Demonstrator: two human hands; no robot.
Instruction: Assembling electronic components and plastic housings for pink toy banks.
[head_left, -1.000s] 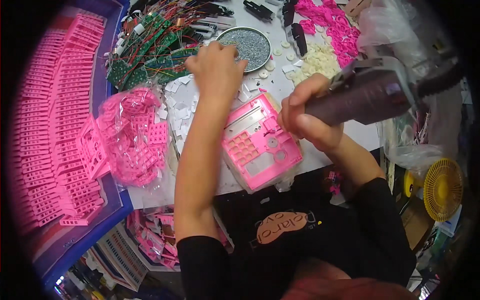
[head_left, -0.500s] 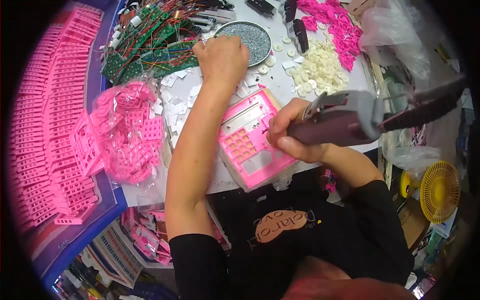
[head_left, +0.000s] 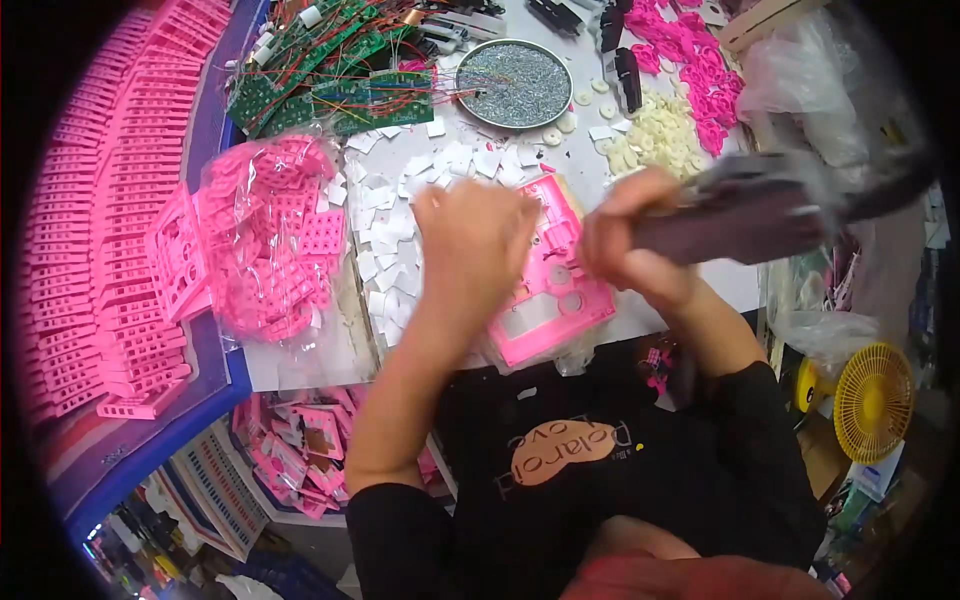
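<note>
My right hand point(head_left: 640, 235) is wrapped round a dark grey electric screwdriver point(head_left: 725, 222), blurred by motion, with its front end near the pink panel. That pink plastic panel point(head_left: 555, 325) lies on the table in front of me, with cut-outs, round openings and small posts. Over its left part hovers my left hand point(head_left: 475, 235), also smeared, its fingers curled in and pointing at the panel. What they hold, if anything, is hidden. Beyond the panel stands a round metal dish point(head_left: 513, 126) of small silvery screws point(head_left: 515, 85).
White square pieces point(head_left: 385, 250) lie scattered left of the panel. A bag of pink parts point(head_left: 265, 240) sits beside them, with stacked pink parts point(head_left: 120, 200) farther left. Wired green circuit boards point(head_left: 370, 105), cream discs point(head_left: 655, 135) and a yellow fan point(head_left: 873, 402) surround the workspace.
My left hand has moved from the screw dish back toward me, over the panel. My right hand and the screwdriver have shifted slightly right and away from me.
</note>
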